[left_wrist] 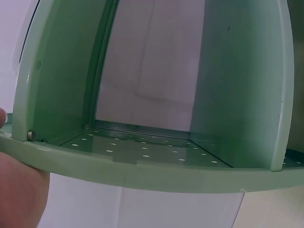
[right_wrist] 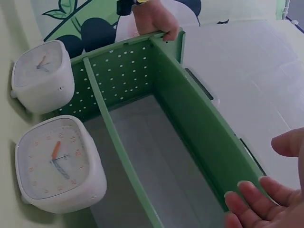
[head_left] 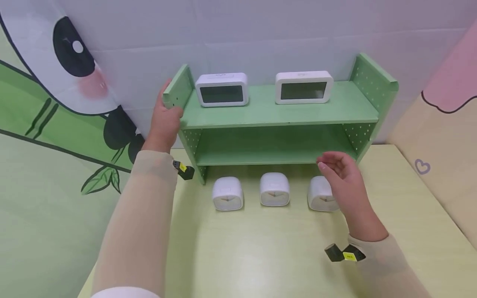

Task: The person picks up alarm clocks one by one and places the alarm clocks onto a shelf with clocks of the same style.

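A green two-tier shelf (head_left: 275, 117) stands at the back of the table. Its left side panel (head_left: 179, 89) is gripped by my left hand (head_left: 165, 124), thumb on the front edge and fingers behind. My right hand (head_left: 344, 176) holds nothing; its fingers are loosely bent, in front of the shelf's lower right. It partly covers one white analog clock (head_left: 320, 198). Two more such clocks, a left one (head_left: 227, 194) and a middle one (head_left: 274, 190), sit before the shelf. On the top tier are two white digital clocks, one left (head_left: 222, 90) and one right (head_left: 304, 87).
The pale yellow table (head_left: 238, 256) runs beneath everything, its right edge beside a beige printed cloth (head_left: 439, 174). Behind hangs a lilac cloth (head_left: 261, 33). A green cartoon-printed cloth (head_left: 48, 190) covers the left side.
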A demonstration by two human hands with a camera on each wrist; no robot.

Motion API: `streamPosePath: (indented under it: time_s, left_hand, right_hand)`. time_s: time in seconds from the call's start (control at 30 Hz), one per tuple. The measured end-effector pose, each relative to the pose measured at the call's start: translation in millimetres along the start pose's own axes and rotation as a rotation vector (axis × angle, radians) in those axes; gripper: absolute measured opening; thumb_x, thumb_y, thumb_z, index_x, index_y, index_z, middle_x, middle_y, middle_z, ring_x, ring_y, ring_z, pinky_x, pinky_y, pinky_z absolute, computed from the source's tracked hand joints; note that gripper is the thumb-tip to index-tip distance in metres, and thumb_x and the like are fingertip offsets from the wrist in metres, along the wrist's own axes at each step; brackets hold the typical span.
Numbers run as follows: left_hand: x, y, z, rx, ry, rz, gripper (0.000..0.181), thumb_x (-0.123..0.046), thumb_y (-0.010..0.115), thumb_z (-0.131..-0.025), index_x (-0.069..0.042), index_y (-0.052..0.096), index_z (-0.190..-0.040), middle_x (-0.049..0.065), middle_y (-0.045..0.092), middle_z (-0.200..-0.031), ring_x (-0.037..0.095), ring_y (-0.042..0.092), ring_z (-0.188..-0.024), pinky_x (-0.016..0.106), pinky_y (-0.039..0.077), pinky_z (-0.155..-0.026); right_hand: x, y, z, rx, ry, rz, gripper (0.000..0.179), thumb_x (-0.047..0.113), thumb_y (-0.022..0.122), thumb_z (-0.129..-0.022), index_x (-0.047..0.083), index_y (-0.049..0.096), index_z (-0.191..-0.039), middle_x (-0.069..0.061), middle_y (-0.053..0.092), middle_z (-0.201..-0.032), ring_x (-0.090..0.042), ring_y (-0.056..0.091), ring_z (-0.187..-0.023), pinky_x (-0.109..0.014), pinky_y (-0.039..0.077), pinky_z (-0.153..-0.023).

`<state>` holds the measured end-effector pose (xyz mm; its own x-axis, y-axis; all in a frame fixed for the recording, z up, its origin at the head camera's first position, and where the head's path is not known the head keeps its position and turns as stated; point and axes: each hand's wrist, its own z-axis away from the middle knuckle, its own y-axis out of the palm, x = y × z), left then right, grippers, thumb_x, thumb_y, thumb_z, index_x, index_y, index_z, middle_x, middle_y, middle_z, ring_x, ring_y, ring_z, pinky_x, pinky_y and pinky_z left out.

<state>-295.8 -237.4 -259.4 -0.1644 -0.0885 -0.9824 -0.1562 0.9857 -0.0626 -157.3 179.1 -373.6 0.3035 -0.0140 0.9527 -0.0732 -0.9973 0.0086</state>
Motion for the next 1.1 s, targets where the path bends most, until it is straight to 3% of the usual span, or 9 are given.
streamPosePath:
  time_s: [0.3,0.57,0.7,0.87,0.97,1.1]
  left_hand:
    - [2.7,-4.5,3.5,-0.008,-0.002,0.021,0.091,0.008,0.04,-0.09,-0.047,0.027,-0.161,0.001,0.033,-0.16,0.024,0.034,-0.135,0.039,0.036,-0.102]
    - [0.3,-0.8,0.9,0.005,-0.009,0.013,0.091,0.008,0.04,-0.091,-0.049,0.025,-0.161,0.0,0.031,-0.162,0.026,0.033,-0.137,0.039,0.038,-0.098]
    - [-0.3,0.4,0.8,0.006,-0.006,0.022,0.092,0.009,0.041,-0.091,-0.048,0.026,-0.161,0.0,0.032,-0.161,0.027,0.034,-0.136,0.035,0.041,-0.092]
    - [0.3,-0.4,1.6,-0.008,-0.002,0.009,0.092,0.01,0.041,-0.09,-0.047,0.028,-0.161,0.004,0.033,-0.159,0.028,0.037,-0.131,0.029,0.045,-0.077]
    - [0.6,-0.8,1.6,0.001,-0.008,0.005,0.092,0.01,0.042,-0.091,-0.048,0.027,-0.16,0.003,0.032,-0.161,0.028,0.036,-0.133,0.031,0.044,-0.082]
    - [1.3,-0.5,0.1,0.011,-0.011,0.005,0.092,0.009,0.042,-0.091,-0.05,0.027,-0.16,0.002,0.032,-0.161,0.028,0.035,-0.135,0.032,0.045,-0.083]
  right_hand:
    - [-38.9,8.4,19.7,-0.283,-0.115,0.161,0.032,0.004,0.062,-0.1,-0.008,0.053,-0.129,-0.005,0.059,-0.122,-0.013,0.054,-0.118,-0.027,0.038,-0.107]
    - [-72.0,11.9,40.7,-0.496,-0.077,0.176,0.036,0.005,0.066,-0.097,-0.009,0.051,-0.127,0.0,0.058,-0.117,-0.012,0.05,-0.117,-0.029,0.033,-0.104]
    - [-88.6,17.5,48.2,-0.549,-0.037,0.178,0.046,0.003,0.069,-0.092,-0.008,0.047,-0.132,-0.003,0.051,-0.125,-0.014,0.042,-0.123,-0.034,0.029,-0.106]
    - [-105.2,23.8,49.6,-0.604,-0.095,0.152,0.06,-0.004,0.072,-0.086,-0.012,0.041,-0.136,-0.013,0.043,-0.134,-0.019,0.039,-0.129,-0.041,0.026,-0.11]
    - [-112.1,22.9,49.5,-0.64,-0.11,0.168,0.068,-0.003,0.076,-0.083,-0.011,0.039,-0.139,-0.014,0.041,-0.139,-0.02,0.035,-0.133,-0.043,0.021,-0.113]
    - [-117.1,19.9,49.9,-0.649,-0.025,0.203,0.085,0.005,0.085,-0.08,-0.001,0.033,-0.147,-0.009,0.034,-0.148,-0.022,0.029,-0.14,-0.042,0.017,-0.117]
